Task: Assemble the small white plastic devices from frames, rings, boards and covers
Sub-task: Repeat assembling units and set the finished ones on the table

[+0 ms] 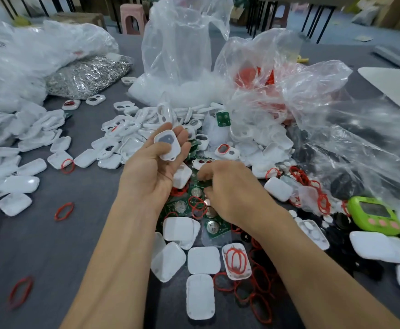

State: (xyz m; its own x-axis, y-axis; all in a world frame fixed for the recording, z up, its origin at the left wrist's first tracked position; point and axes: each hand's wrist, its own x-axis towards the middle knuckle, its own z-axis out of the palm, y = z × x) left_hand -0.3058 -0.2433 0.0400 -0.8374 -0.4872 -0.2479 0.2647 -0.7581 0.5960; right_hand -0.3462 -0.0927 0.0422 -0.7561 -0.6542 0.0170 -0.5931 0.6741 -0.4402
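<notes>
I am working at the near edge of the grey table (51, 245), and the only open room is lying toward its near left corner, where just a few loose red rings (63, 211) are scattered. My hands are apart.

My left hand (156, 162) is turned palm up above the middle of the table, and its lightly curled fingers are cradling a white frame (168, 144). The frame's long axis is running away from me, leaning a little left. Its wide end with the grey oval window is pointing toward my fingertips, and its small tab end is pointing back toward my palm.

My right hand (227, 188) is reaching palm down just beside it, with its fingers bent into the green boards (182, 206) lying under both hands. I cannot tell whether it is gripping anything.

White covers (203, 260) are crowding the near edge between my forearms, one of them holding rings. More covers are banking up along the left edge, and a heap of frames (132, 122) is lying beyond my left hand. Clear bags (177, 43) and a silvery bag (89, 74) are closing off the far side. To the right, rings, black parts (343, 236) and a green timer (374, 214) are filling the table.
</notes>
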